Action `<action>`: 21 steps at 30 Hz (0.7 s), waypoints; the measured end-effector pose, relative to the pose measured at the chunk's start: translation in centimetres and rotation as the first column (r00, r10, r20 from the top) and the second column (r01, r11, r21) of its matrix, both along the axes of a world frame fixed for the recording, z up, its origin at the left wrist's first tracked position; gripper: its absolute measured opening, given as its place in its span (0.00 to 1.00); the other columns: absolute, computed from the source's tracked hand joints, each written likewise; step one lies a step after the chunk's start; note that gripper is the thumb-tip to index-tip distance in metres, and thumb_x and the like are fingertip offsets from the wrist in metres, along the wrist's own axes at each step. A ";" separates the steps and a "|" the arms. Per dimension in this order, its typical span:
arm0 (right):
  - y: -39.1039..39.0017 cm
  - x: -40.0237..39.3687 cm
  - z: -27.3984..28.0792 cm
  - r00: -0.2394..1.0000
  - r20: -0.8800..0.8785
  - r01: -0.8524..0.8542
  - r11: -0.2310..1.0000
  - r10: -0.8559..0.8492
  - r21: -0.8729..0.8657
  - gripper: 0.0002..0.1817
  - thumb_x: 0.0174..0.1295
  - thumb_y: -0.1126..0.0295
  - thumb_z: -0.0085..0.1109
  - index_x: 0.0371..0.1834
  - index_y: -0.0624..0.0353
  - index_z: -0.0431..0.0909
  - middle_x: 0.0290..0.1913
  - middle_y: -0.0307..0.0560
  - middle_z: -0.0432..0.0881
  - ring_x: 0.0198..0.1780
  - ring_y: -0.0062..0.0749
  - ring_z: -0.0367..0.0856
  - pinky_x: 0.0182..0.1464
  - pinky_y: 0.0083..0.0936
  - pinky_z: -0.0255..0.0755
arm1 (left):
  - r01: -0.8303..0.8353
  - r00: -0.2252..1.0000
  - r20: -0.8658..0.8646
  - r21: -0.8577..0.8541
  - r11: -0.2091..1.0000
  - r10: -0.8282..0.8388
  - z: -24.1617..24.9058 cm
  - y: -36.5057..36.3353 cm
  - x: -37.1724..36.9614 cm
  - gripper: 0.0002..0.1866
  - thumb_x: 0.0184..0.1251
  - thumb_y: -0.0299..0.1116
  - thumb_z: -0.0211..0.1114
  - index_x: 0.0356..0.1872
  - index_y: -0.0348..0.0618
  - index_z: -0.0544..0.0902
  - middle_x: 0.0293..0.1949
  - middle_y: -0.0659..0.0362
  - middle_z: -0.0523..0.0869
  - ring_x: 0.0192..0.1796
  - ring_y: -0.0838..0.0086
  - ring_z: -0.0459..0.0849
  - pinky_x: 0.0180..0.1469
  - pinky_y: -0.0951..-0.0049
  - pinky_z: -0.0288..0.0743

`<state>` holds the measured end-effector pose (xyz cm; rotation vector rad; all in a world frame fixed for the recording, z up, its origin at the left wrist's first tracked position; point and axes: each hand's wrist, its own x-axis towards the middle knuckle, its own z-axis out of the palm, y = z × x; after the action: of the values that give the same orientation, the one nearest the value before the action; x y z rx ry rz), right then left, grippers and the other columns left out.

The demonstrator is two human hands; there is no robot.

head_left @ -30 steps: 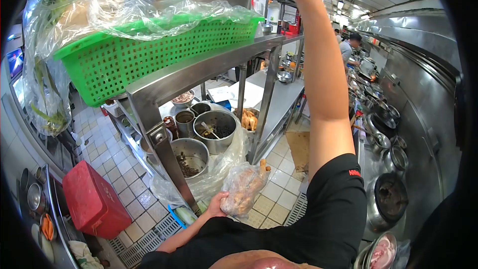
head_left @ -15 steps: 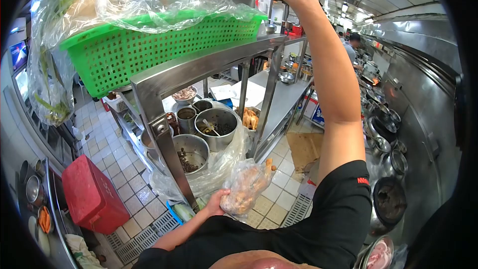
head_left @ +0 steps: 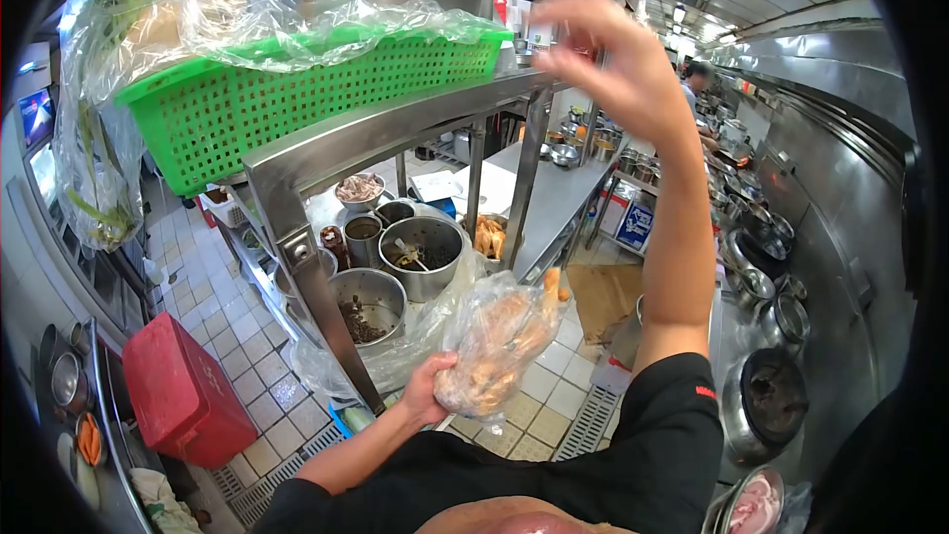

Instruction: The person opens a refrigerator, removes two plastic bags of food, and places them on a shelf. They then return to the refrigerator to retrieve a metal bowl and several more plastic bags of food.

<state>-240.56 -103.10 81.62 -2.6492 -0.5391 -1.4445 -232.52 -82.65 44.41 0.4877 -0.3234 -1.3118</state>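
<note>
Presently, the steel shelf bears the green basket. Lower down, the filled plastic bag is noted near the steel pot, grasped by the left hand's fingers. The raised right hand has released, parted fingers.

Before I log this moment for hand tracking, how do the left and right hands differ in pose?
The left hand grips the clear bag of food, while the right hand holds nothing, thumb and fingers apart. The left hand is low, in front of the body; the right hand is raised near the metal shelf. The left hand looks fairly sharp, the right hand blurred. Both are bare.
</note>
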 end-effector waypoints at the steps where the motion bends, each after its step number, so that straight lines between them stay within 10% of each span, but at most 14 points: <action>1: 0.2 -1.9 -2.6 0.995 -0.046 -0.084 0.991 0.089 0.108 0.20 0.53 0.62 0.65 0.46 0.61 0.80 0.45 0.44 0.79 0.36 0.24 0.77 0.42 0.21 0.72 | 0.002 1.000 0.018 -0.035 0.999 -0.002 1.5 -0.1 -0.3 0.29 0.60 0.40 0.56 0.59 0.30 0.67 0.55 0.46 0.76 0.56 0.57 0.77 0.62 0.56 0.68; 6: -0.5 -7.2 -16.6 0.944 0.183 -0.312 0.560 0.275 0.768 0.27 0.52 0.59 0.68 0.51 0.66 0.75 0.46 0.40 0.73 0.46 0.23 0.72 0.50 0.22 0.67 | -0.087 0.983 0.143 -0.183 0.979 0.114 9.9 -1.0 -2.2 0.31 0.59 0.41 0.55 0.61 0.31 0.66 0.57 0.46 0.76 0.57 0.57 0.77 0.62 0.56 0.69; 10: 4.2 -7.2 -21.3 0.793 0.405 -0.531 0.189 0.456 0.826 0.61 0.34 0.53 0.80 0.71 0.61 0.51 0.61 0.45 0.64 0.60 0.34 0.68 0.59 0.28 0.66 | -0.175 0.959 0.158 -0.325 0.929 0.236 15.2 -3.4 -3.4 0.26 0.64 0.37 0.53 0.58 0.30 0.68 0.55 0.48 0.77 0.54 0.64 0.80 0.57 0.63 0.74; 13: 6.8 -6.6 -18.4 0.853 0.268 -0.493 0.519 0.448 0.699 0.73 0.28 0.66 0.83 0.74 0.57 0.32 0.69 0.54 0.54 0.68 0.42 0.60 0.65 0.37 0.61 | -0.248 0.916 0.179 -0.449 0.859 0.358 18.7 -5.4 -4.1 0.21 0.64 0.34 0.56 0.55 0.32 0.71 0.49 0.54 0.79 0.51 0.72 0.79 0.54 0.70 0.73; 16: 7.2 -4.7 -14.4 0.821 0.416 -0.566 0.458 0.391 0.686 0.69 0.34 0.72 0.78 0.74 0.57 0.30 0.68 0.55 0.56 0.66 0.42 0.63 0.64 0.37 0.63 | -0.338 0.619 0.441 -0.599 0.726 0.651 22.4 -5.7 -3.8 0.21 0.64 0.33 0.58 0.56 0.35 0.71 0.48 0.58 0.79 0.48 0.78 0.77 0.54 0.76 0.69; 21: 4.3 -1.5 -12.5 0.772 0.478 -0.634 0.556 0.419 0.537 0.65 0.38 0.74 0.73 0.74 0.56 0.30 0.66 0.52 0.59 0.63 0.39 0.66 0.64 0.35 0.63 | -0.141 0.423 0.640 -0.652 0.744 0.641 28.1 -4.8 -1.2 0.23 0.60 0.28 0.62 0.57 0.35 0.70 0.46 0.56 0.80 0.47 0.75 0.79 0.49 0.75 0.74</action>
<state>-242.02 -98.82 69.13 -1.5093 -0.6155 -1.4511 -233.69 -87.45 72.51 0.6723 -1.2768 -0.3350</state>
